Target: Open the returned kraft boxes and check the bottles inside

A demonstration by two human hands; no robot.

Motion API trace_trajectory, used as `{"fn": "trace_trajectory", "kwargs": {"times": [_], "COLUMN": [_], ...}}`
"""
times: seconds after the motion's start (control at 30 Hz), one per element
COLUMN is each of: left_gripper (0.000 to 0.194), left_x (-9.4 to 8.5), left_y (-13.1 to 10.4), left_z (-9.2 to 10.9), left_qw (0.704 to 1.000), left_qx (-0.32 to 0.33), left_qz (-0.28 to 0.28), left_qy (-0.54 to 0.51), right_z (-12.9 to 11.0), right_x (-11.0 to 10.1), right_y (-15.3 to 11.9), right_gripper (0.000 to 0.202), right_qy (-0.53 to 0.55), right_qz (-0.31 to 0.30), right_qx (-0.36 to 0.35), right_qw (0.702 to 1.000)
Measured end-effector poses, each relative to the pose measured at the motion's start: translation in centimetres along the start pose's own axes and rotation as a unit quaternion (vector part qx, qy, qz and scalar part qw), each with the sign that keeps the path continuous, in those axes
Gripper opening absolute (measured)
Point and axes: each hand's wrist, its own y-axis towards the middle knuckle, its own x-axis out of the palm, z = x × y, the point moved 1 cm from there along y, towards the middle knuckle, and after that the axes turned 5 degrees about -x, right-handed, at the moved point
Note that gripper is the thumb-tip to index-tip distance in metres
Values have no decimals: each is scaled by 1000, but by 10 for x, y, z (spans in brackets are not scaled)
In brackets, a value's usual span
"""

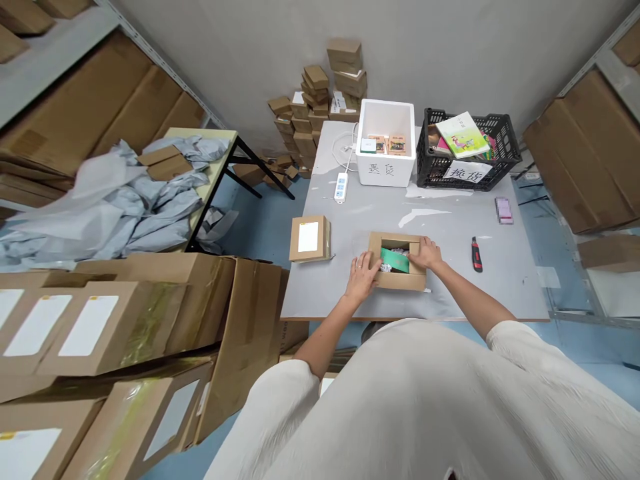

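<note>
A small open cardboard box (400, 280) sits near the front edge of the grey table. Inside it lies a green item (395, 260), its kind unclear, with patterned white filling around it. My left hand (364, 277) grips the box's left side, fingers over the edge and thumb near the green item. On the opposite side, my right hand (427, 253) holds the right wall, with some fingers hidden inside. A red and black utility knife (477, 255) lies to the right of my right hand. Left of the box rests a closed carton (310, 239) with a white label.
On the table (350, 300) stand a white foam box (385, 170), a black crate (467, 153) of books and a power strip (341, 187). Labelled cartons (100, 327) crowd the left; grey plastic bags (150, 207) cover a side table. More boxes are stacked (305, 127) behind.
</note>
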Motion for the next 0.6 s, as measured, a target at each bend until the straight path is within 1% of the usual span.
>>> {"fn": "trace_trajectory", "kwargs": {"times": [0.07, 0.13, 0.2, 0.23, 0.27, 0.37, 0.47, 0.53, 0.6], "left_gripper": [91, 104, 111, 110, 107, 96, 91, 88, 86], "left_x": [0, 5, 12, 16, 21, 30, 36, 38, 40], "left_y": [-12, -21, -24, -24, -22, -14, -9, -10, -12], "left_z": [-7, -17, -27, -32, -36, -47, -54, -56, -57], "left_qw": [996, 981, 967, 965, 967, 975, 977, 977, 977], "left_qx": [-73, -166, -233, -246, -245, -212, -193, -192, -195], "left_qz": [51, 89, 91, 78, 59, -3, -38, -40, -35], "left_qy": [-24, -42, -45, -44, -45, -63, -77, -78, -80], "right_z": [1, 2, 1, -1, -3, -12, -15, -8, 9], "right_x": [2, 2, 3, 3, 4, 8, 7, 2, -7], "right_y": [1, 1, 1, 1, 1, 0, 0, -1, -5], "right_gripper": [81, 77, 75, 76, 79, 88, 87, 85, 82], "right_qy": [5, 2, 0, 2, 5, 6, 25, 76, 149], "right_qz": [-4, -8, -8, -7, -4, 0, -21, -38, -39], "right_qx": [7, 11, 13, 15, 16, 25, 44, 27, -26], "right_qw": [1000, 1000, 1000, 1000, 1000, 1000, 999, 996, 988]}}
